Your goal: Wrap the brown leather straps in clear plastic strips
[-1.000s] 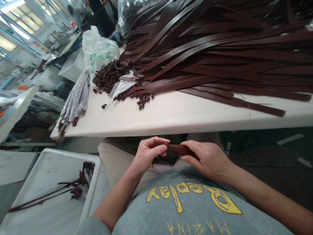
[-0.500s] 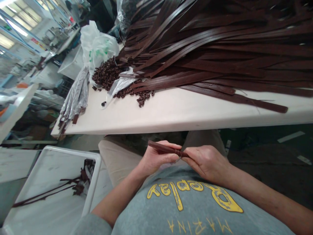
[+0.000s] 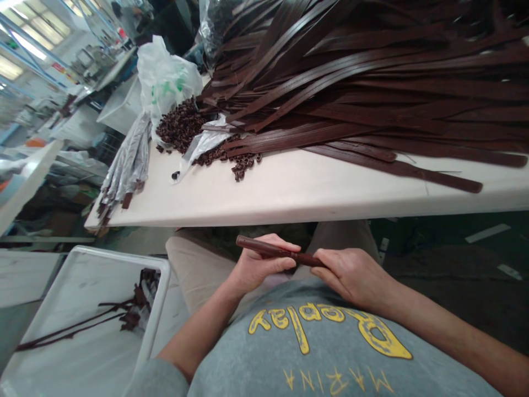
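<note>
In front of my shirt, above my lap, both hands hold a dark brown leather strap (image 3: 264,246). My left hand (image 3: 260,267) is closed round it, with the strap lying between thumb and fingers and its rounded end sticking out to the left. My right hand (image 3: 351,278) grips the strap farther right, its fingers curled and the rest of the strap hidden inside or below. A narrow band, like a keeper loop, crosses the strap near my left fingertips.
A pale table (image 3: 297,193) stands ahead, bearing a large heap of brown leather straps (image 3: 363,105), small brown loops (image 3: 182,124), a white plastic bag (image 3: 165,71) and a wrapped strap bundle (image 3: 128,165). A white bin (image 3: 161,298) with brown scraps (image 3: 142,300) is at lower left.
My left hand has shifted slightly left along with the strap's end. More of the strap now shows between the two hands. My right hand has hardly moved.
</note>
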Demonstrator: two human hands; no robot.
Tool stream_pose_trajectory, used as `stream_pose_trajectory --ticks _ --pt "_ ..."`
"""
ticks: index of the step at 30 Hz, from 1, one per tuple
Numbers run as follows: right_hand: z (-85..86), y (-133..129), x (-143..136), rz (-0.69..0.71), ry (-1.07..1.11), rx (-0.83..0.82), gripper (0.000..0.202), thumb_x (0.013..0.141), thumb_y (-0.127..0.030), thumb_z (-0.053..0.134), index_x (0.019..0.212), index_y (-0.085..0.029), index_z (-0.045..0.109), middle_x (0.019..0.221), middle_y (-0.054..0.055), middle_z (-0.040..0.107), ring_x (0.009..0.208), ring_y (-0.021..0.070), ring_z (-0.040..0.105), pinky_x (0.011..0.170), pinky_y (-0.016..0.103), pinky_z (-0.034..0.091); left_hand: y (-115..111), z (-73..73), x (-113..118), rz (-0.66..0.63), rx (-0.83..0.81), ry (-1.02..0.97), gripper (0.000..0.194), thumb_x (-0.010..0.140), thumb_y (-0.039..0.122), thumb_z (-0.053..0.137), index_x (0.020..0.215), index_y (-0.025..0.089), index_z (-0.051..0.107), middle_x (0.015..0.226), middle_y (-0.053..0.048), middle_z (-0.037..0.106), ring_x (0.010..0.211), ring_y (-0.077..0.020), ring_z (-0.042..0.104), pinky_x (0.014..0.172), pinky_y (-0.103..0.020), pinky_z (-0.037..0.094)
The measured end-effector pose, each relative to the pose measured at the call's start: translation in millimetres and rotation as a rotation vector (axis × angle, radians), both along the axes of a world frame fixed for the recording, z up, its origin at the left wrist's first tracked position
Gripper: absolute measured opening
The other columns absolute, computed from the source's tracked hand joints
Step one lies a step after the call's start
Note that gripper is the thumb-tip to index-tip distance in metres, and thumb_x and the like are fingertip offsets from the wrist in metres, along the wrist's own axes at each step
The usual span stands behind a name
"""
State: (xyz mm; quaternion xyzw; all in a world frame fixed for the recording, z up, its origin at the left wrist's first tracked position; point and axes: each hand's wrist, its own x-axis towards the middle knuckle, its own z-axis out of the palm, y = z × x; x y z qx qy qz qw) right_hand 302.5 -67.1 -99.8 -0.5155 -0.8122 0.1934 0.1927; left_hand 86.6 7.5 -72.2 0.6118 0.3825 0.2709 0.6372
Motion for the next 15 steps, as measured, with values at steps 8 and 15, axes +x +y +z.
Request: stream_pose_trajectory --ticks 8,15 --pt "27.3 17 -11 -0.022 0.274 0.048 0.033 0.103 -0.03 0.041 0.078 -0.018 0.06 0.067 0.002 0.067 0.057 0.0145 0.06 0.052 0.027 0.037 -3 -13.0 12 -0.01 -0.028 -0.189 0.049 0.069 0.048 0.085 0.109 0.022 0.075 0.11 -0.008 0.068 0.094 -0.0216 0.065 0.087 -0.033 0.052" --pt "114.6 55 -18 -0.119 1.148 0.144 0.024 0.096 -0.039 0.062 0.08 -0.021 0.062 0.067 -0.005 0.056 0.056 0.0098 0.051 0.05 0.024 0.04 4 -24.4 63 -0.247 0.068 -0.013 0.067 0.061 0.047 0.089 0.117 0.016 0.066 0.116 -0.01 0.068 0.108 -0.0293 0.061 0.097 -0.04 0.049"
